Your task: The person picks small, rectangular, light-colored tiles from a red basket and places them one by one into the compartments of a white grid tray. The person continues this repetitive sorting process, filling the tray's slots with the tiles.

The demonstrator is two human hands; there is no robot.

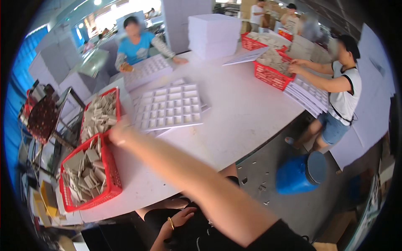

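Observation:
My right arm stretches across the table to the left, and my right hand (120,131), smeared by motion, is beside the rim of a red plastic basket (119,108) filled with flat greyish-beige pieces (100,113). Its fingers cannot be made out. A second red basket (112,178) with larger flat pieces (86,173) stands nearer to me. Beyond my right hand lies a white compartmented tray (167,106), on top of other white sheets or trays. My left hand (182,216), with a gold-coloured bracelet at the wrist, rests on my lap, fingers stretched loosely, holding nothing visible.
Across the white table (234,108) a person in blue (138,50) handles another tray (148,71). At right, a person reaches into a red basket (274,77) beside stacked trays (307,96). A white block stack (213,35) stands at the back; a blue drum (297,173) is on the floor.

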